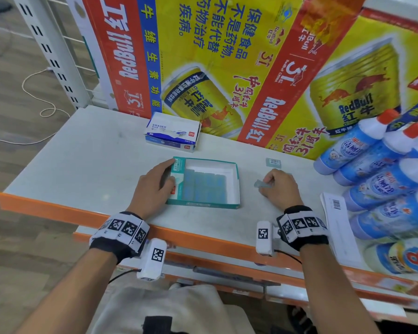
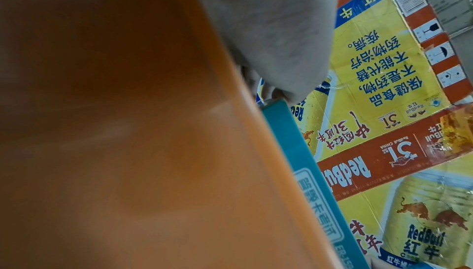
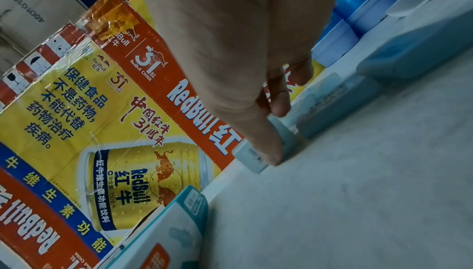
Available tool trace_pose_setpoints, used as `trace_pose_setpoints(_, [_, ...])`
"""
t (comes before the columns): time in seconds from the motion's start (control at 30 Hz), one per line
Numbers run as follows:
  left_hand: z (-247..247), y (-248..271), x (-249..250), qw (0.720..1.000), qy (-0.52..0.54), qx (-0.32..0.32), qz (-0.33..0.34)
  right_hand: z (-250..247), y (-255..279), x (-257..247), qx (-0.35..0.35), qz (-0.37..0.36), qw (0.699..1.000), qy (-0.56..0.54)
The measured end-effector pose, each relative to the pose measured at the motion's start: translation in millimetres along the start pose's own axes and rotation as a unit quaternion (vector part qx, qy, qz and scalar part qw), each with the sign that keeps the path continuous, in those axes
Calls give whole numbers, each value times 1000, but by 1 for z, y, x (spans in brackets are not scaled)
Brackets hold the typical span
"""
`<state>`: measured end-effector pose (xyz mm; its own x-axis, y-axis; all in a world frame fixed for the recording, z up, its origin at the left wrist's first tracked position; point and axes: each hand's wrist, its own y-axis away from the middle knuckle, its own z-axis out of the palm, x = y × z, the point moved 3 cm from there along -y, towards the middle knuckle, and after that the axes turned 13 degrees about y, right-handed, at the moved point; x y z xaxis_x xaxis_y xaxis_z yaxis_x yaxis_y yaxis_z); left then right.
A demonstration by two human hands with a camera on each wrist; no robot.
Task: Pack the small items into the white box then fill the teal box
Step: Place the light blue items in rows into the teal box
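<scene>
— Two hands on the shelf, then. What has your right hand (image 1: 279, 186) got?

— My right hand pinches one small pale-blue packet (image 1: 263, 184) between thumb and curled fingers, low over the white shelf (image 1: 87, 150), to the right of the teal box (image 1: 204, 205). From the right wrist view my thumb presses on a packet at the shelf surface, and the other fingers (image 3: 280, 99) bend down behind it.

— And the left hand?

— My left hand (image 1: 152, 186) holds the left side of the teal box. The fingers curl over its left wall, the thumb lies along the near side. From the left wrist view only the box's teal side and the orange shelf edge show clearly, so I cannot tell more about the grip from there.

— What is in the box?

— Blue packets lie flat in rows across its floor, with bare white floor along the far side and at the right.

— Anything loose nearby?

— One more small packet (image 1: 273, 162) lies flat on the shelf, just beyond my right hand, apart from it. Farther back sits a white eraser box (image 1: 173, 134), against the Red Bull cartons (image 1: 227, 68). To my right, blue bottles with orange caps (image 1: 372, 150) lie stacked on their sides.
</scene>
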<state>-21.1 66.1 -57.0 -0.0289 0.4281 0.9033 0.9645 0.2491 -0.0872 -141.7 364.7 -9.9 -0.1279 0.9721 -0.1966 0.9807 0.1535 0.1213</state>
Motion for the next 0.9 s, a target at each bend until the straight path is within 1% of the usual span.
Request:
trace_pose_setpoints(0.13, [-1,1,3,1000,1,1,-8,-2,0,-4,30,-20,992,-117])
trace_pose_setpoints(0.27, [-2,2,5,1000,-1,0,-11,-10,5,-21,34,-100,974,-198])
trace_pose_setpoints(0.33, [-2,3,6,1000,-4,-1,-13,-12,7,-29,36,-123,967,-219])
trace_pose_setpoints(0.5, [-2,2,8,1000,2,2,-9,-12,7,-40,31,-125,963,-237])
trace_pose_setpoints(0.67, [-2,3,10,1000,6,-1,-8,-8,7,-46,27,-148,956,-252])
trace_pose_setpoints(0.9, [-3,2,11,1000,16,5,-17,-6,2,-48,48,-129,960,-242])
